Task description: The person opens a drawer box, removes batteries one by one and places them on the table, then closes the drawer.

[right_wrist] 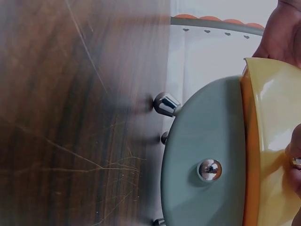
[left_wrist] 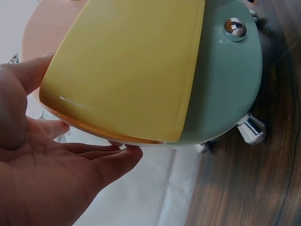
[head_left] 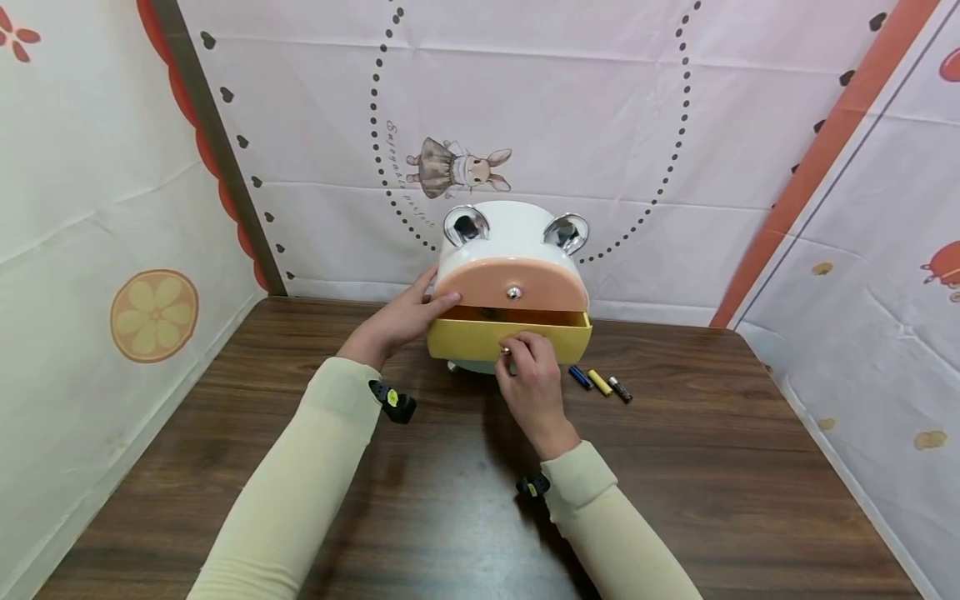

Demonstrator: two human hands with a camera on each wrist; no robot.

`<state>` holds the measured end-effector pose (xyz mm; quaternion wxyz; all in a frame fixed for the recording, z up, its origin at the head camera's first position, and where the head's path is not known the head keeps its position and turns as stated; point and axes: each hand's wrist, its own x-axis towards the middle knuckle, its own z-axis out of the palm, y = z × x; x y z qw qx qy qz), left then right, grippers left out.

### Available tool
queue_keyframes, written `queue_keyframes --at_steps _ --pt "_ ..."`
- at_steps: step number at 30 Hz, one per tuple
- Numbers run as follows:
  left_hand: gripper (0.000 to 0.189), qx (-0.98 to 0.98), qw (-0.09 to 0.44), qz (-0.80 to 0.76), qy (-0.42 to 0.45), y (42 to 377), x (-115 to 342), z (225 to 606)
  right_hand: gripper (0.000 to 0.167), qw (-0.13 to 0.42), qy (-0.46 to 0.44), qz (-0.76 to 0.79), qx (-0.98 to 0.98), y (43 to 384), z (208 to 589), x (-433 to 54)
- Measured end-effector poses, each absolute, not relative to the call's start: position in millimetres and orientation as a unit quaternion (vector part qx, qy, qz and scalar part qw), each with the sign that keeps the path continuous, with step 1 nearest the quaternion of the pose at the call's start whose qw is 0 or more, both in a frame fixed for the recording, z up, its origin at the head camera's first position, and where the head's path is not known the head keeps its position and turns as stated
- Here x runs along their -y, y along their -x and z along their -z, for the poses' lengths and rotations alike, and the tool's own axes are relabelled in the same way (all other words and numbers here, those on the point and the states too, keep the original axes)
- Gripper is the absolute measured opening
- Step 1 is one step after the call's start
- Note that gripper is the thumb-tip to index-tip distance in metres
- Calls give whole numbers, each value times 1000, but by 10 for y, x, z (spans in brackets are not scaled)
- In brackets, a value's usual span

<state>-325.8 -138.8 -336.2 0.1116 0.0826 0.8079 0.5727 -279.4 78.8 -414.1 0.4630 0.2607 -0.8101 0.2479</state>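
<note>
A small rounded chest of drawers (head_left: pixel 495 233) with silver ears stands at the back of the table. Its yellow middle drawer (head_left: pixel 457 337) is pulled part way out, below a peach top drawer (head_left: pixel 480 283) that is closed. My right hand (head_left: pixel 534 383) pinches the silver knob (right_wrist: pixel 296 161) of the yellow drawer between thumb and fingers. Against the chest's left side my left hand (head_left: pixel 401 321) rests, fingers spread along the side and thumb near the front. The green bottom drawer (left_wrist: pixel 230 80) is closed, with its own round knob (left_wrist: pixel 234 29).
Right of the chest lie a blue battery (head_left: pixel 580 377), a yellow battery (head_left: pixel 600 382) and a black battery (head_left: pixel 620 389) on the wooden table (head_left: pixel 712 467). A printed cloth wall (head_left: pixel 315 108) rises close behind the chest. Short silver legs (left_wrist: pixel 251 129) hold the chest up.
</note>
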Motion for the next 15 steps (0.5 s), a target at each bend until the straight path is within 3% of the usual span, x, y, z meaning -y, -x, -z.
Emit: queue_keyframes --at_steps 15 --pt "80 -808 115 -573 -83 3257 1394 3350 15 461 -267 -269 803 2609 4157 -808"
